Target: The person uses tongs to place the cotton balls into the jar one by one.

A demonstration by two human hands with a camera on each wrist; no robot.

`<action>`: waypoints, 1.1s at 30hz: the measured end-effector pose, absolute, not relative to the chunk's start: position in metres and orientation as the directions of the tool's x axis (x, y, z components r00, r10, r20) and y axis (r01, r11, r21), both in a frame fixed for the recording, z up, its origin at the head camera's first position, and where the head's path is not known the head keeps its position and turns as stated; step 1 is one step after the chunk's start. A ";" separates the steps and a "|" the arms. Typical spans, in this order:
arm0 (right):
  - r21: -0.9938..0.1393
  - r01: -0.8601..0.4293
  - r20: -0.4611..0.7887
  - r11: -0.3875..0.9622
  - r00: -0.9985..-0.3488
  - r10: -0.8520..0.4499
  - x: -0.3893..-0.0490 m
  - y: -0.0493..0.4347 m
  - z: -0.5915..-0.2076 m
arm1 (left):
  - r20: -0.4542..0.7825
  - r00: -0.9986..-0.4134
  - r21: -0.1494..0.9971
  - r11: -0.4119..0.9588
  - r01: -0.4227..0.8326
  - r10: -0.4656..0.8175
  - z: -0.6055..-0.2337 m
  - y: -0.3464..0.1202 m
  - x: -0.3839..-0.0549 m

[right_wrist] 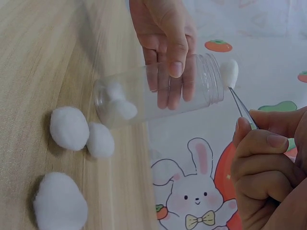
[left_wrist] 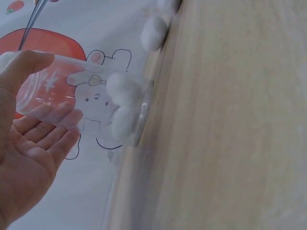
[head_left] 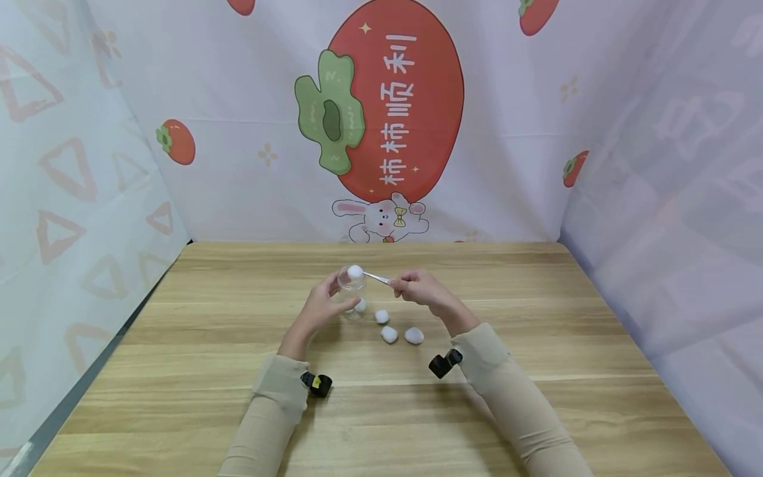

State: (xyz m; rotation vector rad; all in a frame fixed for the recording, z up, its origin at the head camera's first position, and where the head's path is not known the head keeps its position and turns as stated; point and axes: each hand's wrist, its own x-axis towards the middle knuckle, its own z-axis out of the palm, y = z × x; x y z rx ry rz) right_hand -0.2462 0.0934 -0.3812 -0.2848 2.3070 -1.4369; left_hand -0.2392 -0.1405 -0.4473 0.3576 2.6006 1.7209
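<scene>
Cotton ball (head_left: pixel 355 272) hangs at the tips of metal tweezers (right_wrist: pixel 241 108), just above the mouth of a clear jar (right_wrist: pixel 144 112) and to the left of the person's right hand (head_left: pixel 417 288). That hand pinches the tweezers between thumb and curled fingers, their length slanting left toward the ball. Beneath, the jar stands upright on a wooden table (head_left: pixel 381 424), long axis vertical, opening up, the tweezers lying across its line. The left hand (head_left: pixel 322 305), nearer the jar, holds the upper wall, thumb on 1 side and fingers on the other. Whether the ball touches the rim cannot be told. At the jar's bottom rest 2 white balls (left_wrist: pixel 123 91); 3 loose balls (head_left: pixel 389 334) lie to its right.
</scene>
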 end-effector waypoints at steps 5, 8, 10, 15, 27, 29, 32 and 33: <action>-0.892 0.052 -0.239 0.448 -0.897 -0.372 -0.247 0.093 -0.382 | 0.128 -0.971 0.906 0.375 0.197 0.200 -0.447 -0.140 -0.239; -0.893 0.064 -0.250 0.445 -0.893 -0.374 -0.248 0.093 -0.383 | 0.126 -0.970 0.904 0.379 0.198 0.207 -0.446 -0.140 -0.238; -0.895 0.075 -0.259 0.439 -0.890 -0.374 -0.248 0.093 -0.383 | 0.128 -0.968 0.902 0.381 0.203 0.214 -0.446 -0.140 -0.238; -0.895 0.076 -0.263 0.440 -0.887 -0.380 -0.247 0.092 -0.383 | 0.135 -0.966 0.901 0.379 0.212 0.221 -0.448 -0.141 -0.239; -0.897 0.045 -0.244 0.439 -0.880 -0.408 -0.245 0.097 -0.384 | 0.138 -0.966 0.912 0.352 0.209 0.217 -0.447 -0.140 -0.238; -0.898 0.043 -0.243 0.438 -0.879 -0.411 -0.245 0.099 -0.385 | 0.138 -0.968 0.914 0.350 0.206 0.211 -0.447 -0.140 -0.238; -0.898 0.048 -0.247 0.438 -0.877 -0.411 -0.244 0.101 -0.385 | 0.134 -0.970 0.912 0.357 0.201 0.204 -0.447 -0.140 -0.238; -0.898 0.048 -0.247 0.437 -0.877 -0.411 -0.244 0.102 -0.385 | 0.132 -0.970 0.912 0.358 0.200 0.204 -0.446 -0.140 -0.238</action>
